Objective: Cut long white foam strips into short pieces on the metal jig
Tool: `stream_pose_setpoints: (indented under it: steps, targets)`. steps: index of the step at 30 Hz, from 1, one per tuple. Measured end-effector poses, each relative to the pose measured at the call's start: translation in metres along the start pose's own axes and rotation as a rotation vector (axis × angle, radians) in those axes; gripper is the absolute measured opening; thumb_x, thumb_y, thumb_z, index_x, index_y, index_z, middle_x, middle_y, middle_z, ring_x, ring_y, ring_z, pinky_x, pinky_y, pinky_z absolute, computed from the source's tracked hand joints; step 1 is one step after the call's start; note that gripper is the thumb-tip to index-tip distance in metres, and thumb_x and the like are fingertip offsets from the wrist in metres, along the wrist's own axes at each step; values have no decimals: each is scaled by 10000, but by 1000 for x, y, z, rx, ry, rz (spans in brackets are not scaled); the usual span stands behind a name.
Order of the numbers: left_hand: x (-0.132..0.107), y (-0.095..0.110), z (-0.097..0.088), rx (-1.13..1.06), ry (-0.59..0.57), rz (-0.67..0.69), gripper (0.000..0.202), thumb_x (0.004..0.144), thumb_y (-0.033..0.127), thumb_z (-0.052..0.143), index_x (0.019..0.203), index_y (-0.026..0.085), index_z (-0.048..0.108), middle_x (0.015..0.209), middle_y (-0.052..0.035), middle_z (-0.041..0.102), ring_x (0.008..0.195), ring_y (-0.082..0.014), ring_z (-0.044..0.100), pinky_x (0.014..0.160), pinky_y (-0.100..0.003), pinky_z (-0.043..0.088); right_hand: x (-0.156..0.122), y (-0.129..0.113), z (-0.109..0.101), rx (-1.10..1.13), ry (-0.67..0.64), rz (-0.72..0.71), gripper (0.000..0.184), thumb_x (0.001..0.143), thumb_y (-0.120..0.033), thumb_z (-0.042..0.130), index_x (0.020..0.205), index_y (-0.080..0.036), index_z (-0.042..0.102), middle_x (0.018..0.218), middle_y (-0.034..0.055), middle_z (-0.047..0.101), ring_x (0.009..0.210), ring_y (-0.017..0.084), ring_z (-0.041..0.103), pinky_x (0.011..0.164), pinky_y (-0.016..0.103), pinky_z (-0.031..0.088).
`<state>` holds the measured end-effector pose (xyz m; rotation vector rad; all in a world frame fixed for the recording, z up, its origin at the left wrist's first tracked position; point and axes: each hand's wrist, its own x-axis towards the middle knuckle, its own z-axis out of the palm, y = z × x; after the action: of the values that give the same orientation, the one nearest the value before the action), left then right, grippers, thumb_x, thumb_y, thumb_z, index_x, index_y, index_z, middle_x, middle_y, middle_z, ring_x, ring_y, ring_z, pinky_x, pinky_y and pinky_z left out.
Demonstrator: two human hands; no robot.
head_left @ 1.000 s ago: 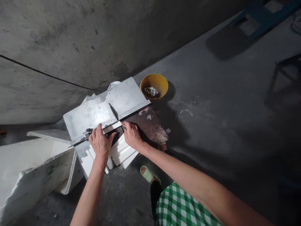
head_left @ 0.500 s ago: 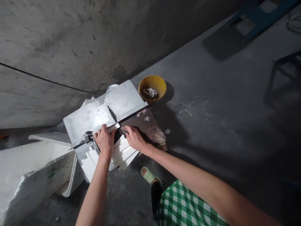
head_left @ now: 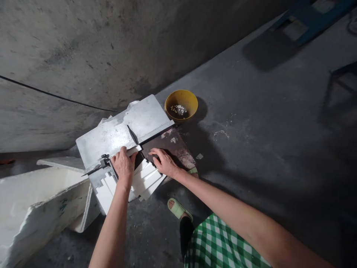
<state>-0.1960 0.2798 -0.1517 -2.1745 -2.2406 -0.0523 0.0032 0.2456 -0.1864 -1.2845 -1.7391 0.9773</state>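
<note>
A stack of white foam strips (head_left: pixel 145 178) lies on a low cutting bench, against a grey metal plate (head_left: pixel 122 130) with a thin black blade (head_left: pixel 133 135) standing in it. My left hand (head_left: pixel 124 165) lies palm down on the strips, fingers bent, pressing one strip (head_left: pixel 134 150) against the plate's edge. My right hand (head_left: pixel 164 162) rests flat with fingers stretched out on the dark board (head_left: pixel 173 143) beside the strips' right ends.
A yellow bowl (head_left: pixel 181 104) with small white pieces stands on the concrete floor behind the bench. Large white foam slabs (head_left: pixel 41 201) lie at the left. My foot in a green sandal (head_left: pixel 178 209) is below the bench. A concrete wall rises behind.
My left hand has slid forward to the plate's edge, pushing a strip toward the blade. My right hand has shifted right onto the dark board and flattened.
</note>
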Motion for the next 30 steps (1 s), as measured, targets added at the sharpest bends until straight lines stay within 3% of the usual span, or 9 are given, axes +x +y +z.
stream_pose_setpoints:
  steps: [9, 30]
  targets:
    - [16, -1, 1, 9, 7, -23, 435, 881, 515, 578, 1156, 183, 525, 977, -89, 706, 932, -276, 614, 873, -384, 328, 19, -1, -1, 18, 22, 7, 299, 884, -119, 456, 1175, -176, 494, 1074, 91, 702, 1055, 203, 615, 960, 368, 485]
    - [30, 5, -8, -11, -47, -101, 425, 866, 426, 607, 1190, 175, 493, 1046, -90, 705, 1005, -299, 612, 887, -404, 330, 33, 1, -1, 75, 9, 64, 216, 901, -160, 521, 1116, -180, 540, 1027, 86, 715, 1000, 176, 651, 937, 323, 478]
